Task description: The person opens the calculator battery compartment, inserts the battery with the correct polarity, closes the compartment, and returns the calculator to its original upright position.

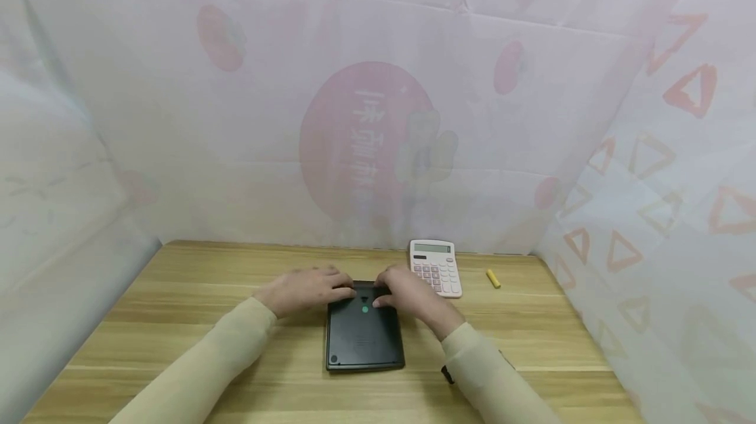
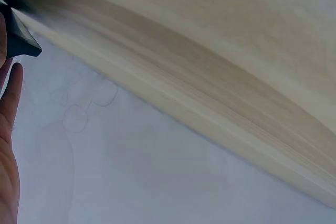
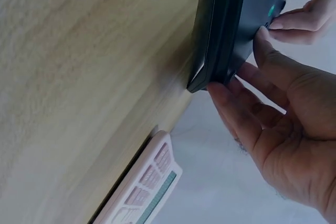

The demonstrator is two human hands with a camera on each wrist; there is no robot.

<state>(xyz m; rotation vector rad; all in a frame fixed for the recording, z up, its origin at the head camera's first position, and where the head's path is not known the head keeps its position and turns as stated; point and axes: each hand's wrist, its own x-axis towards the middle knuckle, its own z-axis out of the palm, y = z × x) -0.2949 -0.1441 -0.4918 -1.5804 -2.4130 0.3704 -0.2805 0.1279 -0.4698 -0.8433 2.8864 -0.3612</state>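
A black calculator (image 1: 364,339) lies face down on the table, its back with a green dot and an arrow-marked cover at the far end turned up. My left hand (image 1: 310,289) holds its far left corner, thumb on the back. At the far right corner my right hand (image 1: 416,298) grips it, the thumb pressing on the back beside the cover and the fingers round the far edge. In the right wrist view both thumbs are close together on the calculator's back (image 3: 262,3). The left wrist view catches only a corner of the calculator (image 2: 23,40) beside my fingers.
A white-and-pink calculator (image 1: 435,266) stands just beyond my right hand. Right of it lies a small yellow cylinder (image 1: 493,279), like a battery. Something small and black (image 1: 447,375) pokes out by my right sleeve. Printed cloth walls (image 1: 266,115) enclose the table (image 1: 195,293).
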